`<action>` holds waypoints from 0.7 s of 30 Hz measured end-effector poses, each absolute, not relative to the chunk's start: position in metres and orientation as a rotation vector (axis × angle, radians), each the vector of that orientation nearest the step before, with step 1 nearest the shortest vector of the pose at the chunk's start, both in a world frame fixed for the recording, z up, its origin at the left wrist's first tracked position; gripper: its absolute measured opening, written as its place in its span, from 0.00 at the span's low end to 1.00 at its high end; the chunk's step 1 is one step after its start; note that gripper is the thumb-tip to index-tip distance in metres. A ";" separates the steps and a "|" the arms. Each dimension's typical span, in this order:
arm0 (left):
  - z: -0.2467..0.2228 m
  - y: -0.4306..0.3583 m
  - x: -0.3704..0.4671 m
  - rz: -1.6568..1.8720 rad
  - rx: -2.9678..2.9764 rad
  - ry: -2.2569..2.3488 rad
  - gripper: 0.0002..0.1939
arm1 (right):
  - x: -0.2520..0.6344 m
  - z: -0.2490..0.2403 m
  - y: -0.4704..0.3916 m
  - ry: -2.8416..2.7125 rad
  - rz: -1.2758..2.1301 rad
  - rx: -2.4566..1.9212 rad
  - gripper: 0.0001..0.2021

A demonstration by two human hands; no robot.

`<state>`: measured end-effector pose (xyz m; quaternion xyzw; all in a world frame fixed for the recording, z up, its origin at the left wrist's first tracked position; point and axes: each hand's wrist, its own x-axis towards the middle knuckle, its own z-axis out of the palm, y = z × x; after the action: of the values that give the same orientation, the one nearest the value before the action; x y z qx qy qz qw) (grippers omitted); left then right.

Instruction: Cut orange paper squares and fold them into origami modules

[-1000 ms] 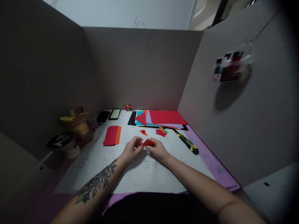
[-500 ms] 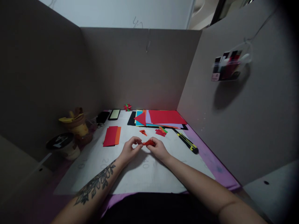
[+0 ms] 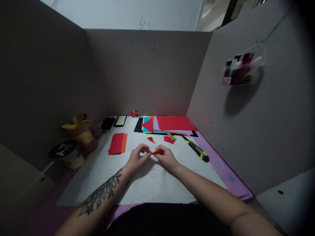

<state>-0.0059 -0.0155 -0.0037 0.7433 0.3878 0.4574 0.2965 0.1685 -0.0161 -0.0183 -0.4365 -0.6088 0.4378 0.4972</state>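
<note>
Folded red-orange paper [image 3: 157,152] has been tipped flatter between the hands: a raised triangular peak was shown 1 s ago, now only a low, narrow sliver is seen. Both hands have barely been shifted; layout on the desk [image 3: 237,183] is unchanged.

Paper position: held between the facing fingertips, above the white sheet [image 3: 172,186]. Its left tip is pinched by the left hand [image 3: 136,159], between thumb and index finger; the index is curled, so a rounded gap is left behind the pinch. Its broader right part is gripped by the right hand [image 3: 167,158], thumb on the near side, fingers [image 3: 162,148] bent over the far side. Part of the paper is hidden by the right-hand fingers, so the exact fold can't be read. A short red-orange stretch is left exposed between the two grips.

Nearby: small orange folded pieces [image 3: 151,140] are laid just beyond the hands, with red, orange and green scraps [image 3: 169,139] to their right. Red and orange strips [image 3: 116,143] are stacked left of the left hand. A yellow-black cutter [image 3: 199,151] is placed at right, well apart from the right hand. Large coloured sheets [image 3: 176,123] are piled at the back.
</note>
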 end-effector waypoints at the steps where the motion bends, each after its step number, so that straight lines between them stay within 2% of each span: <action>1: -0.004 -0.016 -0.006 1.217 1.985 1.036 0.08 | 0.169 -0.019 -0.016 -1.467 1.071 -1.059 0.03; 17: -0.007 -0.016 -0.007 1.220 2.004 1.021 0.07 | 0.168 -0.019 -0.015 -1.466 1.194 -0.987 0.07; 21: -0.006 -0.016 -0.006 1.242 1.978 1.005 0.05 | 0.168 -0.020 -0.016 -1.433 1.209 -1.030 0.04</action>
<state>-0.0062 -0.0158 -0.0062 0.7433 0.3777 0.4666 0.2951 0.1677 -0.0163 -0.0201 -0.4223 -0.5874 0.4958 0.4805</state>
